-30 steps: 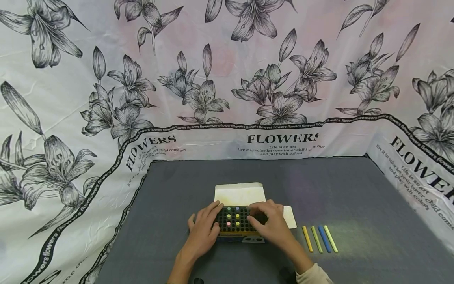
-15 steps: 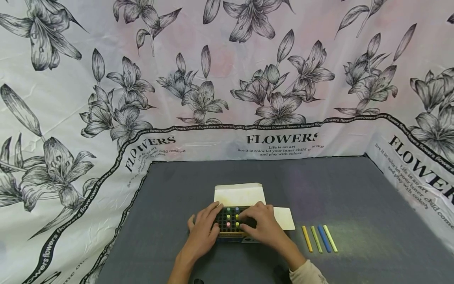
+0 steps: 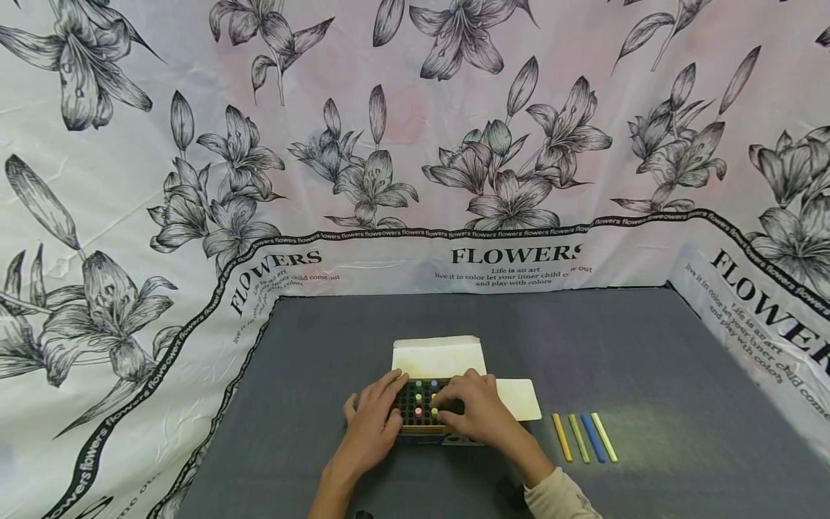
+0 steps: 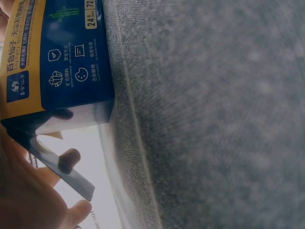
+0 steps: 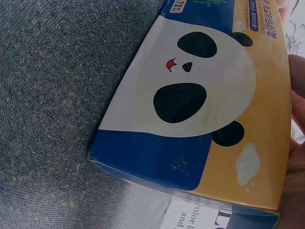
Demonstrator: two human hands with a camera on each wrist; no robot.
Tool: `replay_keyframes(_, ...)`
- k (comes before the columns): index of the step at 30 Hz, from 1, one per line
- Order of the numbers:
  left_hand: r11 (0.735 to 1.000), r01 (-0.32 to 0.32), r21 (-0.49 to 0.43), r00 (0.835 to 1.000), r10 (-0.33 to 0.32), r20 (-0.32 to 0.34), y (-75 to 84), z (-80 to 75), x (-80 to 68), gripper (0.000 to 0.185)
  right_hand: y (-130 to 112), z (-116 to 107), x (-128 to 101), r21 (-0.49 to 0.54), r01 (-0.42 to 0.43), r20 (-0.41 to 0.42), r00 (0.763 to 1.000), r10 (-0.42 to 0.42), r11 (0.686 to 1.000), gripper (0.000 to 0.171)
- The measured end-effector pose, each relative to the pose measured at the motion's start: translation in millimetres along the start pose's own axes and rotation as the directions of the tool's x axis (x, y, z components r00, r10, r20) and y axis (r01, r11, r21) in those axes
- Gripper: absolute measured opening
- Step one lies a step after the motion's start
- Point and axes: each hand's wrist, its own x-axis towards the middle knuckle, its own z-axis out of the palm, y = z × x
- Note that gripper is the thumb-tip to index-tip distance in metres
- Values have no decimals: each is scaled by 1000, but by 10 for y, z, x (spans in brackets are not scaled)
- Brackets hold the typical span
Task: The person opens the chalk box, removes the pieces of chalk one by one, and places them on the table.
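Note:
A yellow-and-blue chalk box (image 5: 271, 129) stands with its lid flap (image 3: 437, 355) raised at the back. Inside, a black holder full of holes (image 3: 410, 419) carries several upright chalk sticks, among them a pink one (image 3: 418, 411) and a green one (image 3: 418, 384). My left hand (image 3: 371, 418) grips the box's left end, fingers at the far side and thumb nearer. Over the right half of the holder, my right hand (image 3: 476, 407) pinches at a yellow chalk stick (image 3: 434, 411) with thumb and forefinger. The holes beneath that hand are hidden.
Right of the box, an orange chalk stick (image 3: 562, 437), a green one, a blue one (image 3: 593, 437) and a pale yellow one lie side by side on the grey cloth (image 3: 681, 375). A side flap (image 3: 519, 398) sticks out to the right. A flower-printed curtain (image 3: 402, 267) rises behind.
My right hand has moved left, from the box's right end to the yellow chalk sticks, and its thumb and forefinger have drawn in on one. The left hand keeps its place.

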Motion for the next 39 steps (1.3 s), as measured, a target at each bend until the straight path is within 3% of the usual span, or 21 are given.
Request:
replay_keyframes(9, 1000, -4, 6, 1000, 4, -4, 3, -3, 10, 55, 10, -1, 11, 1, -9, 17, 1000, 9, 1000, 15)
replay_keyframes(27, 1000, -2, -1, 1000, 2, -4, -2, 3, 3, 55, 20, 5, -19, 45, 40, -49, 998, -38, 998, 16)
replay_keyframes(39, 1000, 5, 0, 1000, -5, -4, 0, 8, 6, 56, 14, -19, -42, 166, 48, -70, 997, -36, 985, 20)
